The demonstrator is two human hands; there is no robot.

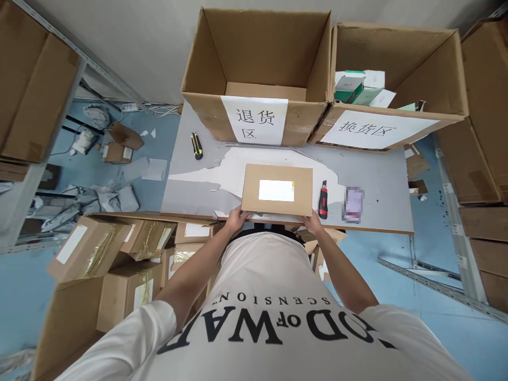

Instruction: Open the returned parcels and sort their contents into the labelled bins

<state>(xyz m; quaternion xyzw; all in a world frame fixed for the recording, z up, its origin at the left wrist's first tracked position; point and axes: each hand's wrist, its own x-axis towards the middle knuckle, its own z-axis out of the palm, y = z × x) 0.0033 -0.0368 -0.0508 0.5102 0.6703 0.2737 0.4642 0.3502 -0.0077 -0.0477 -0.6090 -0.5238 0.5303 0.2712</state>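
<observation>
A closed cardboard box (pixel 278 172) with a white label (pixel 277 191) on top sits at the near edge of the table, squarely in front of me. My left hand (pixel 237 218) grips its near left corner, fingers partly tucked under the edge. At the near right corner my right hand (pixel 313 223) holds it the same way, with some fingers hidden beneath. Just right of the box lies a red and black utility knife (pixel 323 201). Farther right is a blurred-out pinkish item (pixel 353 205). A yellow and black utility knife (pixel 197 146) rests at the table's far left.
Two large open cartons with Chinese signs stand along the back: the left carton (pixel 198 111) and the right carton (pixel 440 119), which holds several green and white boxes (pixel 359 87). Torn white paper (pixel 230 169) covers part of the grey table (pixel 381 180). Parcels (pixel 95 246) fill a big carton at lower left.
</observation>
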